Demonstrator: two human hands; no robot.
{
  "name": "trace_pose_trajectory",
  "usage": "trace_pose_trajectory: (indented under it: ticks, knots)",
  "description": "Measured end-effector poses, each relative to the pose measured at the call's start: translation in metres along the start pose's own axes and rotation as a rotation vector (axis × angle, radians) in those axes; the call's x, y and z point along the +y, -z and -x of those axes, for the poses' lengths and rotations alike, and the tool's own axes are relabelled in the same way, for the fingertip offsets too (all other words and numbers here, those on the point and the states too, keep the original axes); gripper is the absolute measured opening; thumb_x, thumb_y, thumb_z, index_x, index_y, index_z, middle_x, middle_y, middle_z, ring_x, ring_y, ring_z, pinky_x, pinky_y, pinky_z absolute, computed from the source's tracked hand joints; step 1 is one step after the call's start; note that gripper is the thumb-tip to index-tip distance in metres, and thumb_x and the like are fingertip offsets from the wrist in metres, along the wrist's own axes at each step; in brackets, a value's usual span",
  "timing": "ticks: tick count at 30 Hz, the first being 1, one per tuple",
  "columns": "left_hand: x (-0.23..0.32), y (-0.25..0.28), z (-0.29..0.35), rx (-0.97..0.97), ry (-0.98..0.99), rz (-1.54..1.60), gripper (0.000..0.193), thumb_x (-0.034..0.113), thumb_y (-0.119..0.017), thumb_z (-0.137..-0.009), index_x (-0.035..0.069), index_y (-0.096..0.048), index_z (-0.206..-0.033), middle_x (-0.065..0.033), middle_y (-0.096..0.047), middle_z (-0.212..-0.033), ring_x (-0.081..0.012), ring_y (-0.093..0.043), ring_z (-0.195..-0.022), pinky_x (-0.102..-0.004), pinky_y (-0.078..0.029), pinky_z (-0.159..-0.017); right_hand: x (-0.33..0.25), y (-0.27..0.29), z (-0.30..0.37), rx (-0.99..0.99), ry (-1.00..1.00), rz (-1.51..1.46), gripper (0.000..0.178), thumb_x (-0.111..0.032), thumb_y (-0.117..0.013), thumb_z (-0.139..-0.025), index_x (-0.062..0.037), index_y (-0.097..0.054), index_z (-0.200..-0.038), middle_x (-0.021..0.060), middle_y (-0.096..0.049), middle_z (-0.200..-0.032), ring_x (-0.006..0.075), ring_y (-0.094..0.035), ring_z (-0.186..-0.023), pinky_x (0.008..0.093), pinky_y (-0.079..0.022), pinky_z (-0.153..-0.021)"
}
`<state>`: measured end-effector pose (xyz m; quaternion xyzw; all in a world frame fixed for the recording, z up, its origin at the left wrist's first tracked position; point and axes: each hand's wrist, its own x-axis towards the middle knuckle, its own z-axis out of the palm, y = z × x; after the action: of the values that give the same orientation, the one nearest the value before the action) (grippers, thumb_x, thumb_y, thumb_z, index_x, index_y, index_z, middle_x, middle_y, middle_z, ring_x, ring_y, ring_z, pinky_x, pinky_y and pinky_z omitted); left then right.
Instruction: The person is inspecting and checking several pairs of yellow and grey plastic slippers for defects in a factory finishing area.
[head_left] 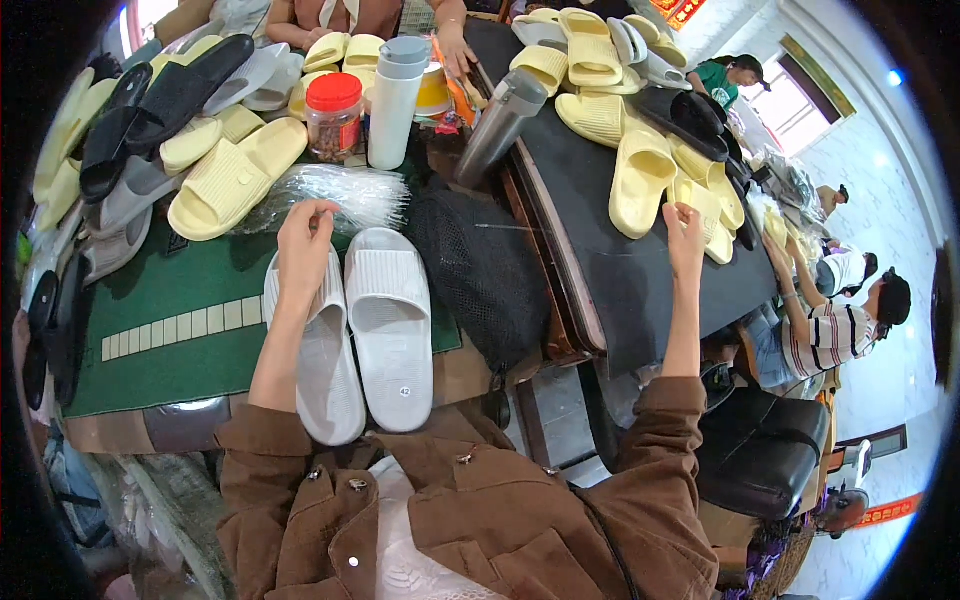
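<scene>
A pair of light grey slippers lies in front of me, the left slipper (330, 385) partly covered by my left hand, the right slipper (390, 330) in full view with a small round sticker on its heel. My left hand (305, 245) is raised over the left slipper's strap, fingertips pinched together. Far out to the right, my right hand (685, 240) is also pinched, beside pale yellow slippers (642, 180). Whatever either pinch holds is too small to make out. Behind the grey pair is a bundle of thin clear plastic strands (350, 195).
A green mat (200, 375) carries a strip of pale stickers (185, 327). Slippers crowd the left. A red-lidded jar (333, 115), white tumbler (395, 105) and steel flask (500, 125) stand behind. Dark mesh (480, 275) lies beside the black table (620, 280). Other people sit across and right.
</scene>
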<state>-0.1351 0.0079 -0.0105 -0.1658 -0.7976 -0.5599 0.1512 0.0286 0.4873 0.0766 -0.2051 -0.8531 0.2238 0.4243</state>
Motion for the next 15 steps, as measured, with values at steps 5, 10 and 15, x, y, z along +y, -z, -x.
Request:
trace_pose_trajectory:
  ticks: [5, 10, 15]
  knots:
    - [0.001, -0.002, 0.000, -0.011, 0.007, -0.012, 0.013, 0.004, -0.055, -0.088, -0.001, -0.064, -0.096, -0.0090, -0.060, -0.088, -0.0157, -0.055, -0.073, -0.0281, -0.045, -0.070, 0.030, -0.024, -0.020, -0.258, -0.220, 0.070, 0.058, -0.043, -0.066, -0.083, 0.0105, -0.060, -0.104, 0.0178, -0.066, -0.091, 0.0263, -0.063, -0.087, 0.0343, -0.047, -0.079]
    - [0.002, 0.001, 0.001, -0.031, 0.032, -0.033, 0.013, 0.004, -0.055, -0.088, -0.001, -0.064, -0.096, -0.0097, -0.060, -0.089, -0.0164, -0.056, -0.074, -0.0280, -0.045, -0.070, 0.023, -0.034, -0.026, -0.260, -0.337, -0.063, 0.049, -0.040, -0.065, -0.084, 0.0077, -0.063, -0.097, 0.0147, -0.066, -0.085, 0.0197, -0.060, -0.079, 0.0326, -0.046, -0.072]
    - [0.005, 0.000, 0.000, -0.031, 0.008, -0.048, 0.013, 0.004, -0.054, -0.088, -0.001, -0.064, -0.096, -0.0100, -0.060, -0.089, -0.0171, -0.057, -0.076, -0.0287, -0.046, -0.071, 0.010, -0.020, -0.012, -0.069, -0.331, -0.357, 0.043, -0.032, -0.060, -0.090, 0.0074, -0.060, -0.107, 0.0119, -0.061, -0.107, 0.0169, -0.054, -0.096, 0.0302, -0.042, -0.082]
